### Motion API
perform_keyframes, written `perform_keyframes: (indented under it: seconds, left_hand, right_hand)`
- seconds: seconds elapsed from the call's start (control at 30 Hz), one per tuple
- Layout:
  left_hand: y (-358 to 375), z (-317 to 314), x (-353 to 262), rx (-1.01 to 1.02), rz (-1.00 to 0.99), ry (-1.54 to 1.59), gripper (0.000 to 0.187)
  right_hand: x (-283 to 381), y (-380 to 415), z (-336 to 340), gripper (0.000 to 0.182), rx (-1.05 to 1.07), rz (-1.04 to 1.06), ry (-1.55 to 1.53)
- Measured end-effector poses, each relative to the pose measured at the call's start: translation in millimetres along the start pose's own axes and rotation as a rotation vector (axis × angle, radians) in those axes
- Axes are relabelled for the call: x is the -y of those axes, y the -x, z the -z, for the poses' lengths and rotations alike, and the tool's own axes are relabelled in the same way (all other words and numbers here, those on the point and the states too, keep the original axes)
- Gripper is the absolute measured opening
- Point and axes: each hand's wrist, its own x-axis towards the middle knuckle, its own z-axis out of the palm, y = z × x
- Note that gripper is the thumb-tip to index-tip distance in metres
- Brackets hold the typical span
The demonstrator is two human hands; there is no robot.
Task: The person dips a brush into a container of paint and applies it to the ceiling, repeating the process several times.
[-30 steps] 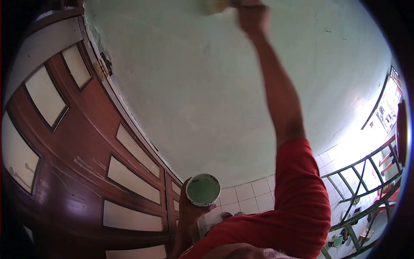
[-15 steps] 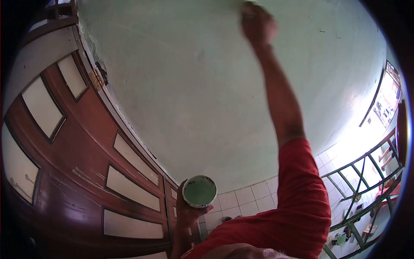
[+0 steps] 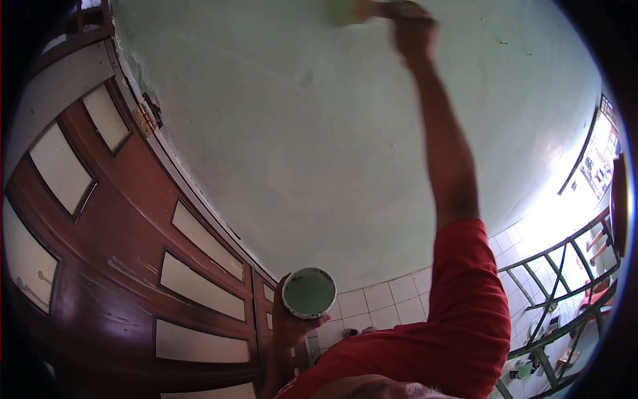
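High up against the pale green wall, my right hand is closed around the handle of a paintbrush. The brush points left, its bristle end greenish and blurred near the top edge of the view. Low down, my left hand holds a round tub of green paint from the side and below. The tub is upright, with paint smears around its pale rim. Its fingers are partly hidden behind the tub.
A brown wooden door with pale panels stands at left, hinged beside the wall. White floor tiles lie below. At right is a green metal ladder-like frame, with containers on the floor and a person's legs beyond.
My right hand has moved slightly right and down, and the paintbrush now shows to its left. The left hand and the paint tub stay nearly where they were.
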Motion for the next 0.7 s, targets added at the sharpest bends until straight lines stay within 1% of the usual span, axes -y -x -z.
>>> perform_keyframes:
  seconds: [0.03, 0.07, 0.1, 0.17, 0.23, 0.27, 0.3, 0.37, 0.43, 0.47, 0.5, 0.53, 0.57, 0.6, 0.63, 0.7]
  left_hand:
    - [1.2, 6.3, 9.8, 0.006, -0.026, -0.056, 0.112]
    - [1.4, 10.5, 15.8, 0.017, -0.052, -0.114, 0.111]
    - [0.3, 12.3, 16.7, 0.027, -0.056, -0.112, 0.111]
    - [-1.9, 13.5, 16.4, -0.003, -0.011, -0.025, 0.111]
    - [-5.7, 13.2, 16.3, -0.005, -0.016, 0.003, 0.111]
    - [-9.4, 12.4, 16.4, -0.02, -0.018, 0.029, 0.111]
    - [-12.6, 11.9, 17.0, -0.014, -0.02, 0.03, 0.111]
    - [-15.4, 11.2, 17.4, 0.008, -0.047, -0.037, 0.111]
    - [-21.1, 4.8, 9.6, 0.03, -0.028, -0.041, 0.112]
    - [-25.5, 0.2, 6.8, 0.044, -0.014, -0.045, 0.113]
    - [-30.8, -4.6, 7.9, 0.05, -0.02, -0.045, 0.113]
    - [-33.1, -9.3, 9.0, 0.049, -0.026, -0.048, 0.114]
    - [-34.2, -13.4, 9.8, 0.05, -0.029, -0.052, 0.115]
    - [-36.5, -17.6, 10.3, 0.058, -0.029, -0.055, 0.115]
    - [-40.6, -23.5, 11.5, 0.069, 0.002, -0.004, 0.115]
    - [-47.9, -37.7, 13.1, 0.087, 0.033, 0.052, 0.116]
  right_hand:
    - [5.7, -8.4, 47.8, 0.019, -0.059, -0.114, 0.163]
    - [-60.1, -26.0, 88.7, 0.023, -0.178, -0.15, 0.386]
    - [-10.4, -24.8, 122.6, 0.029, -0.207, -0.268, 0.521]
    - [-25.5, -37.9, 172.7, 0.029, -0.33, -0.298, 0.671]
    - [-22.1, -47.8, 202.2, 0.026, -0.376, -0.286, 0.825]
    - [-30.7, -52.8, 212.2, 0.025, -0.376, -0.26, 0.853]
    - [-36.9, -55.3, 207.7, 0.025, -0.38, -0.258, 0.856]
    - [-41.5, -50.4, 182.3, 0.03, -0.313, -0.156, 0.946]
    - [-14.5, -33.3, 121.6, 0.029, -0.168, -0.103, 0.88]
    - [-14.7, -24.1, 86.5, 0.022, -0.208, 0.048, 0.849]
    - [3.8, -4.1, 44.5, 0.017, -0.199, 0.303, 0.69]
    - [52.9, 11.7, 14.1, 0.013, -0.117, 0.237, 0.478]
    - [55.6, 24.4, -16.0, 0.024, -0.078, 0.205, 0.481]
    - [84.9, 34.1, -40.9, 0.013, -0.07, 0.279, 0.368]
    - [111.0, 40.5, -58.4, 0.013, -0.008, 0.269, 0.303]
    - [156.3, 44.3, -68.3, 0.012, 0.164, 0.11, 0.082]
